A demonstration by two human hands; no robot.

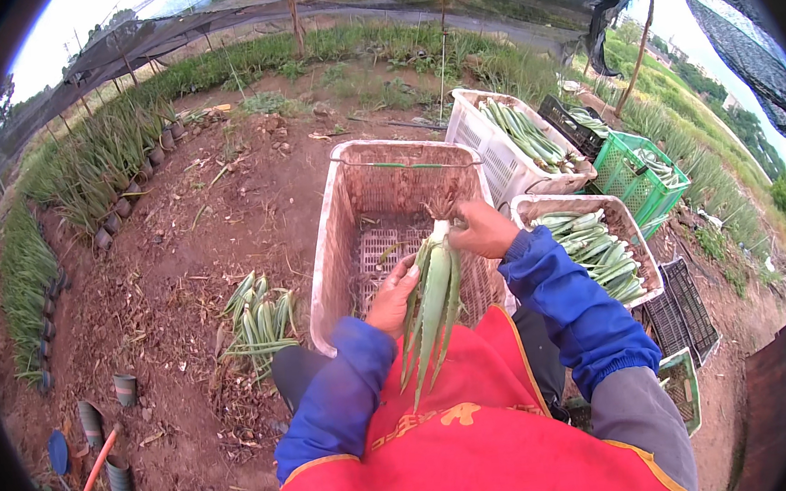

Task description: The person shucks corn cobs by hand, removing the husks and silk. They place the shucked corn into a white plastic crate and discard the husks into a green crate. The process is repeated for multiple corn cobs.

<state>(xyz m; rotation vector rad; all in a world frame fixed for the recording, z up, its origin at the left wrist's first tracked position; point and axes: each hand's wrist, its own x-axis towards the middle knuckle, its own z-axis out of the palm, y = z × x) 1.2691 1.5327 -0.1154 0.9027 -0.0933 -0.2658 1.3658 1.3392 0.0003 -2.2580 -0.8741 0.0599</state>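
Observation:
An aloe plant (pixel 435 284) with toothed green leaves hangs tips-down over my red apron (pixel 461 413). Its pale base and brown roots point up and away from me. My left hand (pixel 390 302) grips the leaves from the left side. At the pale base, just under the roots, my right hand (pixel 483 230) has its fingers closed on the plant; the fingertips are partly hidden. Beyond and below both hands stands a dirt-stained plastic crate (pixel 327 250) with a wire handle, a few leaf scraps on its slatted floor.
Trimmed aloe (pixel 260 318) lies piled on the soil at left. To the right, a white crate (pixel 471 142), a green crate (pixel 626 175) and a nearer crate (pixel 647 267) hold aloe. Plant pots (pixel 126 390) and an orange-handled tool (pixel 95 470) are at lower left.

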